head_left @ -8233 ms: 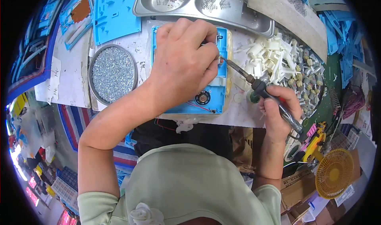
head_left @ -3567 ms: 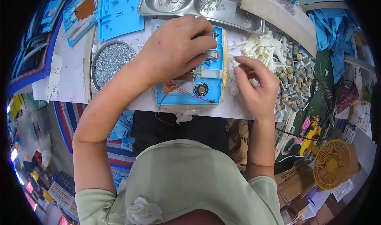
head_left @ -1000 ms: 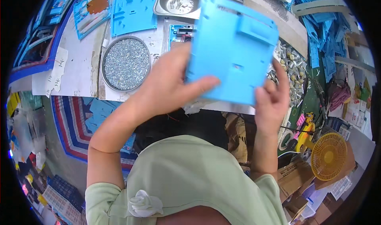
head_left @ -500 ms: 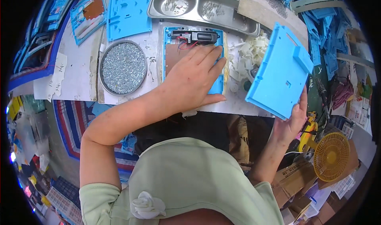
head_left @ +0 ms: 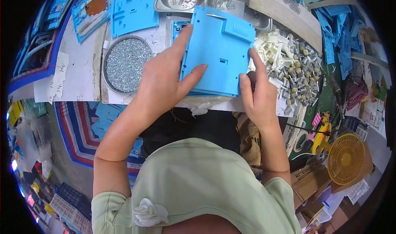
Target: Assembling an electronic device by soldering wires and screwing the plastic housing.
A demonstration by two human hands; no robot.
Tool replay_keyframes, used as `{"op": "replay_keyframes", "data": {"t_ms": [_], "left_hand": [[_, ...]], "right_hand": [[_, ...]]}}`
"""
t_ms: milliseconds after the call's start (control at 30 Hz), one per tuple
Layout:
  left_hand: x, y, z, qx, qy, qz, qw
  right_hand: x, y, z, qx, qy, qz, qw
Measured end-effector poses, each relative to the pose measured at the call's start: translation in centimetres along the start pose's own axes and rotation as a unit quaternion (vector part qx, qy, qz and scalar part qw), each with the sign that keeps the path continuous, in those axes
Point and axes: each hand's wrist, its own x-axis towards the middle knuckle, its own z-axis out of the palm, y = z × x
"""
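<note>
A white worktop (head_left: 81, 73) has a long metal tray (head_left: 175, 8) across its far side. In front of the tray, a blue cover (head_left: 218, 48) is over a blue case (head_left: 177, 28) (whether the two touch, I cannot tell). The left hand (head_left: 165, 73) has its grip on the cover's left edge, thumb on top; the right hand (head_left: 262, 96) has its grip on the right edge. Left of them, a round dish (head_left: 104, 71) holds small metal screws (head_left: 128, 64).

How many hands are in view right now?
2: the left hand at the left edge of the blue panel, and the right hand at its right edge. No others show.
</note>
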Motion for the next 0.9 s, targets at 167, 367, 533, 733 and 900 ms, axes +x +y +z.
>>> {"op": "replay_keyframes", "data": {"t_ms": [167,367,533,733,900], "left_hand": [[-0.3,-0.7,-0.1,0.088,-0.012,0.003,0.996],[-1.7,-0.3,-0.6,0.072,-0.019,-0.041,0.996],[-3.4,-0.4,0.1,0.046,0.016,-0.072,0.996],[-4.3,-0.1,0.4,0.018,0.041,-0.089,0.995],[-5.3,-0.8,1.0,-0.011,0.068,-0.081,0.994]], "right_hand": [[0.5,0.3,0.2,-0.024,-0.028,-0.012,0.999],[2.2,1.7,0.9,-0.026,-0.046,-0.089,0.995],[2.9,2.2,0.9,-0.034,-0.055,-0.142,0.988],[1.5,2.5,1.2,0.062,-0.033,-0.067,0.995],[2.3,3.3,2.0,0.014,0.008,-0.223,0.975]]}}
